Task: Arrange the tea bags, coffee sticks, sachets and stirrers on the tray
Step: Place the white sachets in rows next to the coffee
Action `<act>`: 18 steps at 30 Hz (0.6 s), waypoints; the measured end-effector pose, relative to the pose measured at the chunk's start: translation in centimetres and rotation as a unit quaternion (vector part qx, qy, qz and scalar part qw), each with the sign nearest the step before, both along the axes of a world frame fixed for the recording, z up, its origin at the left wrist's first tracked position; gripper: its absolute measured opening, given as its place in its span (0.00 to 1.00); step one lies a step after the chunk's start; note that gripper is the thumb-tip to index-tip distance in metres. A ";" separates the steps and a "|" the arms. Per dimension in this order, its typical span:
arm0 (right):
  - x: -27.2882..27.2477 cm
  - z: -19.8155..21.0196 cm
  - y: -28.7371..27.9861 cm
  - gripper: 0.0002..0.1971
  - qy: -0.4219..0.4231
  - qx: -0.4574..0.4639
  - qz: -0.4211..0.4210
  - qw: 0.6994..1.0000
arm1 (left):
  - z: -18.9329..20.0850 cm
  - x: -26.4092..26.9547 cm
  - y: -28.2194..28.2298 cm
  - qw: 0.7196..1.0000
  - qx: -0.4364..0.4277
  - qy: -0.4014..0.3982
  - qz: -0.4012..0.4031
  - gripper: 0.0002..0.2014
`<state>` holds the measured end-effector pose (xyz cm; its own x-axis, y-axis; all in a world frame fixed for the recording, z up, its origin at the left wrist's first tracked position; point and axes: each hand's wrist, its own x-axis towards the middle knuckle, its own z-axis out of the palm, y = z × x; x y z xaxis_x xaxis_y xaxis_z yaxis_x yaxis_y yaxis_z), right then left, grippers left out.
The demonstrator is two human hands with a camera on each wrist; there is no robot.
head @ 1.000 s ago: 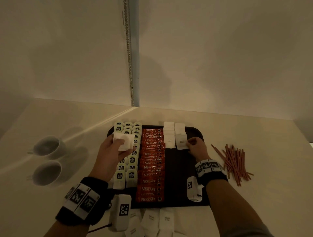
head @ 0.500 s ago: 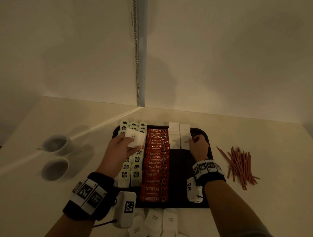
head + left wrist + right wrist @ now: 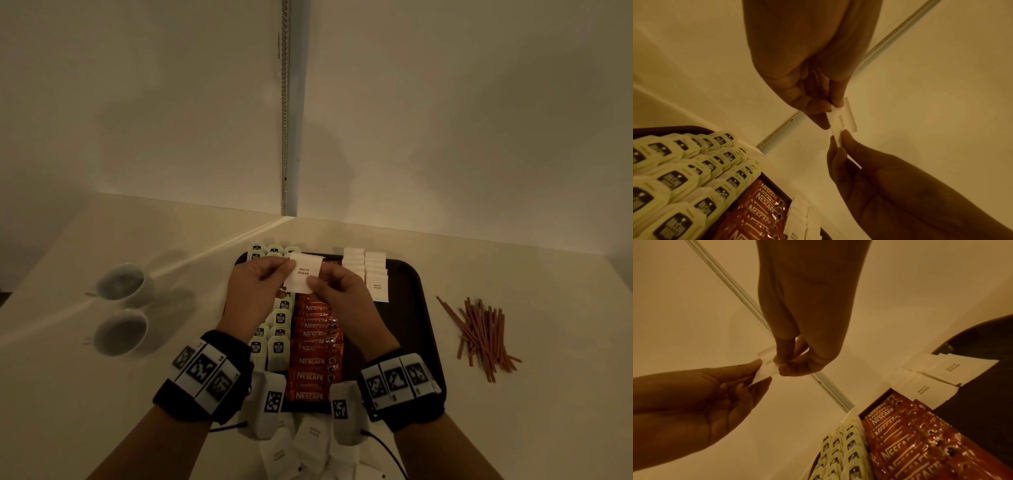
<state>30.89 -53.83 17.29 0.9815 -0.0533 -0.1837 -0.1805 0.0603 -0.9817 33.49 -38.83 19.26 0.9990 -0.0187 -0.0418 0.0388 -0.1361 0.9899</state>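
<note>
Above the far part of the dark tray, my left hand pinches a small stack of white sugar sachets at its left edge. My right hand pinches the same stack at its lower right corner. The left wrist view shows the left hand above and the right hand below, both on the sachets. On the tray lie tea bags in columns at the left, red coffee sticks in the middle and two short rows of sachets at the back. Red stirrers lie on the table to the right.
Two white cups stand left of the tray. Loose sachets lie on the table at the tray's near edge, partly under my wrists. A wall with a metal strip stands close behind the tray.
My right hand left the sachet rows on the tray and moved left to the stack. My left hand brought the stack to the right, and both hands now hold it.
</note>
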 end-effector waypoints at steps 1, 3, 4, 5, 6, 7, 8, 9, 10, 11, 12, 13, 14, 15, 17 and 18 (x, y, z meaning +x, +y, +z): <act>-0.2 -0.2 0.0 0.07 0.002 0.004 -0.001 1.000 | -0.1 -0.1 0.0 1.000 -0.003 0.005 -0.003 0.07; -0.4 -0.6 -0.5 0.06 0.010 0.005 -0.003 1.000 | -0.3 -0.4 0.1 1.000 -0.011 0.024 -0.016 0.05; -0.5 -0.8 -1.0 0.05 0.019 0.008 -0.011 1.000 | -0.4 -0.6 0.2 0.999 -0.011 0.039 -0.022 0.05; -0.6 -1.1 -1.8 0.05 0.029 0.011 -0.028 0.999 | -0.5 -0.8 0.6 0.998 -0.011 0.056 -0.025 0.06; -0.5 -1.6 -2.8 0.06 0.038 0.009 -0.055 0.998 | -0.7 -1.1 1.1 0.997 -0.010 0.071 -0.027 0.07; -0.4 -2.3 -4.0 0.07 0.043 -0.007 -0.087 0.995 | -0.9 -1.5 1.9 0.996 -0.011 0.081 -0.029 0.08; -0.2 -3.1 -5.3 0.08 0.049 -0.041 -0.123 0.990 | -1.1 -2.0 2.8 0.995 -0.014 0.089 -0.031 0.08; 0.0 -4.1 -6.7 0.09 0.059 -0.089 -0.160 0.981 | -1.5 -2.4 3.9 0.995 -0.018 0.097 -0.033 0.08; 0.3 -5.0 -7.9 0.08 0.073 -0.144 -0.193 0.968 | -1.9 -2.9 5.2 0.994 -0.018 0.104 -0.037 0.08; 0.4 -5.9 -9.0 0.08 0.091 -0.198 -0.214 0.952 | -2.4 -3.4 6.4 0.993 -0.014 0.112 -0.040 0.09; 0.5 -6.8 -9.8 0.08 0.109 -0.246 -0.222 0.937 | -2.8 -3.9 7.5 0.992 -0.010 0.118 -0.040 0.09; 0.6 -7.7 -10.5 0.08 0.126 -0.280 -0.220 0.926 | -3.2 -4.4 8.6 0.992 -0.007 0.122 -0.037 0.09; 0.7 -8.5 -10.8 0.08 0.140 -0.301 -0.213 0.919 | -3.6 -4.8 9.4 0.992 -0.008 0.125 -0.029 0.10; 0.8 -9.2 -11.0 0.08 0.152 -0.313 -0.206 0.914 | -3.9 -5.2 10.3 0.991 -0.009 0.130 -0.018 0.10; 1.0 -10.2 -10.9 0.08 0.170 -0.319 -0.195 0.912 | -4.5 -6.1 11.7 0.990 -0.006 0.140 -0.002 0.10; 1.2 -10.6 -10.8 0.09 0.176 -0.319 -0.189 0.912 | -4.8 -6.5 12.4 0.989 -0.004 0.146 0.005 0.10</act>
<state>32.08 -64.60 6.74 0.7577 -0.5813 -0.2965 -0.5750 -0.3800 -0.7245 26.98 -26.41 14.48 0.9448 -0.0113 -0.3275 0.3236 -0.1261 0.9378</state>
